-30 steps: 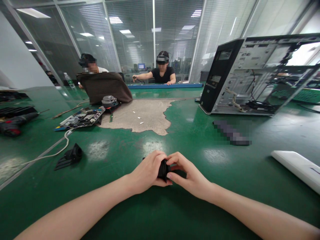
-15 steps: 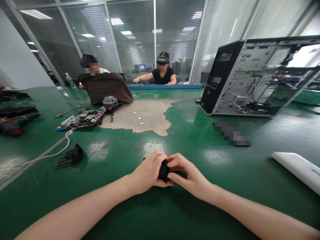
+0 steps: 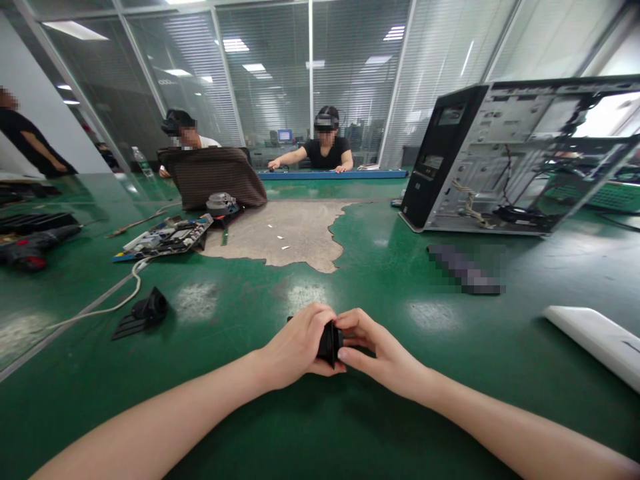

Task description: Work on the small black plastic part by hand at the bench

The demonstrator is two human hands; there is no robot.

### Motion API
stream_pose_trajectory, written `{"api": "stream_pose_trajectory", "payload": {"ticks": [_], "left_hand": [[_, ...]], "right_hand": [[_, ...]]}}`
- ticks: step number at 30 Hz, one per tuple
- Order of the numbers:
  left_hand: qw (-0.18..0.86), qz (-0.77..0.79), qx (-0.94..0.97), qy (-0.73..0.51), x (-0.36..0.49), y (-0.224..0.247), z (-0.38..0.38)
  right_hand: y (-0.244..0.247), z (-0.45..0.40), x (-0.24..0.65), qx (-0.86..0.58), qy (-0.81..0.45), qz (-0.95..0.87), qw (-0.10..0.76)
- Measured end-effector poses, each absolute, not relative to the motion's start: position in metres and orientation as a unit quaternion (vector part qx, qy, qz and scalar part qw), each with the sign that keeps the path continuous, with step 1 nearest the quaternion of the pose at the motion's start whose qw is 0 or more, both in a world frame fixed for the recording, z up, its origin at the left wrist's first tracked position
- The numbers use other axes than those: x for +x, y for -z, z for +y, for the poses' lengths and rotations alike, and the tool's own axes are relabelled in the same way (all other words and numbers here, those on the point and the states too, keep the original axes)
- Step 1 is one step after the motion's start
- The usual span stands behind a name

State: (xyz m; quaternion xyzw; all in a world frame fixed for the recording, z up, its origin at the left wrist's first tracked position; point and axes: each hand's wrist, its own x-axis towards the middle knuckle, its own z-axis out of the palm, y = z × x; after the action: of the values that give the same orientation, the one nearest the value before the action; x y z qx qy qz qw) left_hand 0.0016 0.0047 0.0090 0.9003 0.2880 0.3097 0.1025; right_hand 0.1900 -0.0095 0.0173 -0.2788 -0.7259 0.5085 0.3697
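A small black plastic part [image 3: 328, 345] is held just over the green table, in front of me. My left hand [image 3: 295, 347] is wrapped around it from the left and covers much of its body. Thumb and fingertips of my right hand [image 3: 383, 353] pinch the part's right end, where a short dark piece stands out past a thin flange. The part's exact kind cannot be made out. Away to the left lies another black plastic piece [image 3: 145, 310], with a round opening and flat slats.
Left are a circuit board [image 3: 175, 239], a white cable [image 3: 125, 303] and a power drill [image 3: 37, 250]. An open computer case [image 3: 450, 157] stands right, beyond a white panel [image 3: 595, 333]. A brown office chair backrest [image 3: 210, 177] and two seated people are across the table.
My right fingers have shifted slightly at the part's right end, and more of the dark end piece shows. A standing person has come into view at the far left.
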Motion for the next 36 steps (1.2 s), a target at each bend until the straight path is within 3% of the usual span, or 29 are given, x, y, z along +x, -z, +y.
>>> {"api": "stream_pose_trajectory", "payload": {"ticks": [6, 15, 19, 26, 36], "left_hand": [[0.096, 0.29, 0.901, -0.308, 0.002, -0.009, 0.005], [0.12, 0.296, 0.899, -0.301, 0.001, -0.009, 0.005], [0.128, 0.305, 0.893, -0.305, 0.001, -0.009, 0.005], [0.134, 0.308, 0.89, -0.309, 0.001, -0.009, 0.003], [0.107, 0.284, 0.897, -0.322, 0.005, -0.003, 0.004]], "right_hand": [[-0.016, -0.01, 0.189, -0.293, -0.491, -0.732, 0.369], [-0.022, -0.016, 0.195, -0.277, -0.328, -0.828, 0.361], [-0.021, -0.014, 0.198, -0.291, -0.373, -0.796, 0.378], [-0.021, -0.006, 0.19, -0.344, -0.57, -0.65, 0.366], [-0.02, -0.014, 0.18, -0.385, -0.534, -0.645, 0.387]]}}
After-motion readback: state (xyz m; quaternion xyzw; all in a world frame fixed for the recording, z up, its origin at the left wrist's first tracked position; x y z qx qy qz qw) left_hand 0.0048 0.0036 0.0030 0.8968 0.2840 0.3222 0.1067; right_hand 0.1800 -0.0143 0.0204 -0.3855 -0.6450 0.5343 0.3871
